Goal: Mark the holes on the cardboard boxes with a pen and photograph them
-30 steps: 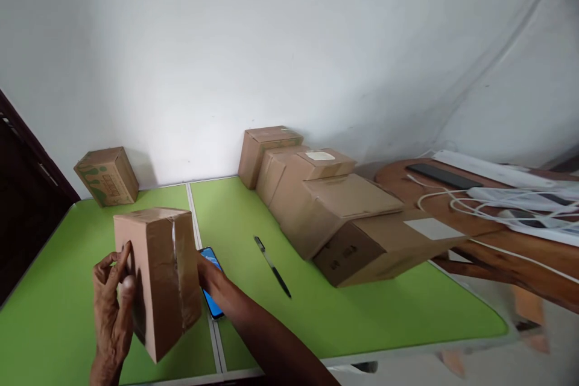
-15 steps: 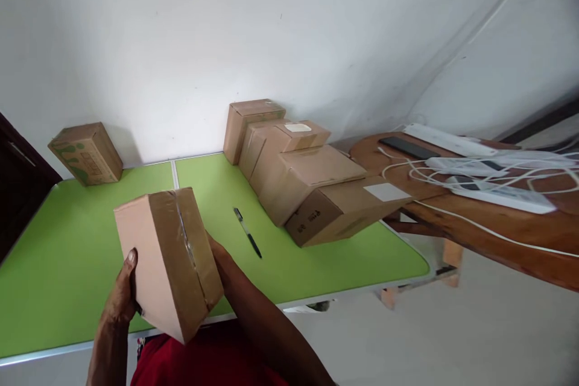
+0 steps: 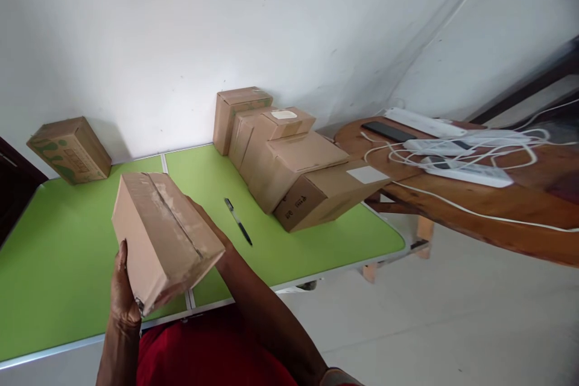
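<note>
A brown cardboard box (image 3: 174, 223) is held tilted above the near edge of the green table (image 3: 67, 265). Its taped seam faces up, with pale worn patches along it. My left hand (image 3: 123, 289) grips the left side, thumb along the face and fingers out of sight beneath. On the far right side, my right hand (image 3: 208, 223) supports the box, its fingers mostly hidden behind the cardboard. A black pen (image 3: 237, 221) lies on the table to the right of the held box.
Several cardboard boxes (image 3: 298, 157) stand clustered against the wall. Another box with green print (image 3: 75, 151) sits at the back left. On the right, a wooden table (image 3: 434, 193) carries white power strips (image 3: 470, 172), tangled white cables and a dark phone (image 3: 388, 131).
The held box has been turned in both hands, so a different taped face with worn patches now shows. The view has shifted slightly to the right.
</note>
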`<state>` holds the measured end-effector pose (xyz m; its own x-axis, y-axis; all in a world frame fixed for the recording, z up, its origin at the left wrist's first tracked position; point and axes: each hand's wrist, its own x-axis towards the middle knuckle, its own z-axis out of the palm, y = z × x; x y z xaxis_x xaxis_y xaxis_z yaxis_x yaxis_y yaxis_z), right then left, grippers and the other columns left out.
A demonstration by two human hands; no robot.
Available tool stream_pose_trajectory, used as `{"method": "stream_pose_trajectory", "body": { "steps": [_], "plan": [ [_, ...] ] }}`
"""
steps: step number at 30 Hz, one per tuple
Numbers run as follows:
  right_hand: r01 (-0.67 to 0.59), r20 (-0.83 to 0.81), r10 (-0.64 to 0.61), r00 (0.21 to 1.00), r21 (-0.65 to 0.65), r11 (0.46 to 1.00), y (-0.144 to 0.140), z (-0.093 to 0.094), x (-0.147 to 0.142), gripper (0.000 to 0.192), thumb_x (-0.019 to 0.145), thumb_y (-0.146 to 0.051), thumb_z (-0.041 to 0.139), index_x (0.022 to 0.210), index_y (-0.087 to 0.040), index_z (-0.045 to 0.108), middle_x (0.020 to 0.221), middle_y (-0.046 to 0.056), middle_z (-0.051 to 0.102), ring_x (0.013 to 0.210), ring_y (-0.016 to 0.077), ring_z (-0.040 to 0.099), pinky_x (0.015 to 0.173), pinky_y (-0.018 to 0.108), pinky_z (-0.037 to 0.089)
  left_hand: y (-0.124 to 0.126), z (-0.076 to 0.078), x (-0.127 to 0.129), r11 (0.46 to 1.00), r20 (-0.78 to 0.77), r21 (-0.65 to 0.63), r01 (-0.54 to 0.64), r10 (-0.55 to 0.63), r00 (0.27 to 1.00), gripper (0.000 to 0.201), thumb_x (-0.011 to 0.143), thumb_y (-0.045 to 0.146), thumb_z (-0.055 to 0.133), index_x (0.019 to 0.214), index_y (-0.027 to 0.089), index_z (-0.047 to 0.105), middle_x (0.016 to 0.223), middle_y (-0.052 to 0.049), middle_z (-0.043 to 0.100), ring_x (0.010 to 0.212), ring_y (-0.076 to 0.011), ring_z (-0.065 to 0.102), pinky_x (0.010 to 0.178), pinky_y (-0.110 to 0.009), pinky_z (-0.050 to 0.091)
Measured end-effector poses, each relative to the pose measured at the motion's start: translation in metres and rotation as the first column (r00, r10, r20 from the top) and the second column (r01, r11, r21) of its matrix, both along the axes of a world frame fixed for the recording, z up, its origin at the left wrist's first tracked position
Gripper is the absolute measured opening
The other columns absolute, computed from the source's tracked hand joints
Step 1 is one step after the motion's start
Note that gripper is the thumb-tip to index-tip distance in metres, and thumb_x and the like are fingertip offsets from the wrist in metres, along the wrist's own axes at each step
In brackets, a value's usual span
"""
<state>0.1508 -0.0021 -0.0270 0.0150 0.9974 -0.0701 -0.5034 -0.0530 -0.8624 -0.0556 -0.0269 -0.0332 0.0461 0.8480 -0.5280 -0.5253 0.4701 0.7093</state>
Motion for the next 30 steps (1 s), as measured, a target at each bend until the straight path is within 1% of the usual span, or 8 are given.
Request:
{"method": "stream_pose_trajectory", "body": {
  "steps": [3, 9, 13, 17, 21, 24, 26, 30],
  "plan": [
    [-0.068, -0.103, 0.069, 0.992, 0.013, 0.998, 0.010, 0.013, 0.001, 0.059, 0.093, -0.079, 0.071, 0.107, -0.023, 0.083, 0.100, 0.006, 0.086, 0.109, 0.0319, 0.081, 0.096, 0.045, 0.066, 0.001, 0.001, -0.002, 0.997, 0.031, 0.068, 0.034, -0.036, 0.999, 0.070, 0.084, 0.067, 0.084, 0.143, 0.030, 0.076, 0.127, -0.013, 0.086, 0.140, -0.0442, 0.073, 0.110, -0.059, 0.067],
    [0.038, -0.038, -0.034, 0.999, 0.126, 0.991, -0.007, 0.017, 0.008, 0.071, 0.098, -0.087, 0.059, 0.133, -0.029, 0.081, 0.123, 0.006, 0.086, 0.121, 0.0326, 0.079, 0.103, 0.048, 0.065, 0.002, 0.010, 0.007, 1.000, 0.140, 0.008, -0.008, 0.006, 0.990, 0.070, 0.085, 0.066, 0.086, 0.147, 0.036, 0.072, 0.142, -0.007, 0.081, 0.140, -0.0402, 0.073, 0.112, -0.057, 0.066],
    [0.069, 0.081, -0.088, 0.993, 0.204, 0.976, -0.020, 0.019, 0.019, 0.080, 0.095, -0.089, 0.063, 0.150, -0.032, 0.071, 0.149, 0.007, 0.076, 0.142, 0.0340, 0.069, 0.113, 0.049, 0.060, 0.003, 0.016, 0.009, 0.993, 0.185, 0.071, 0.093, -0.104, 0.977, 0.076, 0.092, 0.070, 0.078, 0.156, 0.031, 0.066, 0.147, -0.014, 0.077, 0.134, -0.0422, 0.074, 0.108, -0.065, 0.066],
    [0.099, 0.158, -0.143, 0.977, 0.255, 0.962, -0.025, 0.024, 0.032, 0.088, 0.092, -0.087, 0.073, 0.160, -0.033, 0.063, 0.171, 0.011, 0.059, 0.157, 0.0369, 0.057, 0.121, 0.053, 0.054, 0.005, 0.020, 0.008, 0.986, 0.119, 0.112, 0.122, -0.135, 0.984, 0.080, 0.090, 0.072, 0.078, 0.156, 0.029, 0.066, 0.150, -0.017, 0.075, 0.131, -0.0431, 0.074, 0.098, -0.062, 0.069],
    [0.059, 0.210, -0.107, 0.972, 0.219, 0.974, -0.025, 0.027, 0.038, 0.090, 0.092, -0.086, 0.073, 0.163, -0.033, 0.060, 0.174, 0.012, 0.056, 0.162, 0.0369, 0.052, 0.128, 0.056, 0.048, 0.001, 0.017, 0.016, 0.982, -0.047, 0.188, -0.002, 0.012, 0.999, 0.064, 0.090, 0.067, 0.078, 0.145, 0.036, 0.072, 0.151, -0.008, 0.074, 0.139, -0.0375, 0.072, 0.100, -0.050, 0.070],
    [0.060, 0.249, -0.110, 0.962, 0.201, 0.978, -0.025, 0.023, 0.037, 0.091, 0.092, -0.087, 0.072, 0.163, -0.031, 0.061, 0.174, 0.013, 0.056, 0.162, 0.0368, 0.052, 0.130, 0.057, 0.046, -0.002, 0.011, 0.022, 0.952, -0.216, 0.300, -0.059, 0.128, 0.968, 0.060, 0.086, 0.069, 0.081, 0.135, 0.035, 0.074, 0.151, -0.006, 0.073, 0.146, -0.0347, 0.067, 0.109, -0.045, 0.065],
    [0.045, 0.298, -0.103, 0.949, 0.194, 0.980, -0.025, 0.019, 0.035, 0.091, 0.091, -0.088, 0.073, 0.162, -0.031, 0.063, 0.177, 0.013, 0.053, 0.163, 0.0378, 0.050, 0.131, 0.059, 0.046, -0.002, 0.007, 0.023, 0.908, -0.366, 0.418, -0.027, 0.195, 0.910, 0.071, 0.078, 0.067, 0.089, 0.137, 0.033, 0.069, 0.153, -0.009, 0.069, 0.150, -0.0346, 0.062, 0.117, -0.044, 0.059],
    [-0.026, 0.381, -0.050, 0.923, 0.191, 0.981, -0.025, 0.017, 0.031, 0.087, 0.091, -0.086, 0.076, 0.159, -0.032, 0.066, 0.173, 0.011, 0.058, 0.161, 0.0392, 0.052, 0.131, 0.061, 0.045, -0.001, 0.002, 0.021, 0.775, -0.596, 0.625, 0.093, 0.396, 0.699, 0.096, 0.067, 0.062, 0.098, 0.148, 0.030, 0.056, 0.161, -0.015, 0.055, 0.147, -0.0350, 0.060, 0.121, -0.046, 0.054]
  ]
}}
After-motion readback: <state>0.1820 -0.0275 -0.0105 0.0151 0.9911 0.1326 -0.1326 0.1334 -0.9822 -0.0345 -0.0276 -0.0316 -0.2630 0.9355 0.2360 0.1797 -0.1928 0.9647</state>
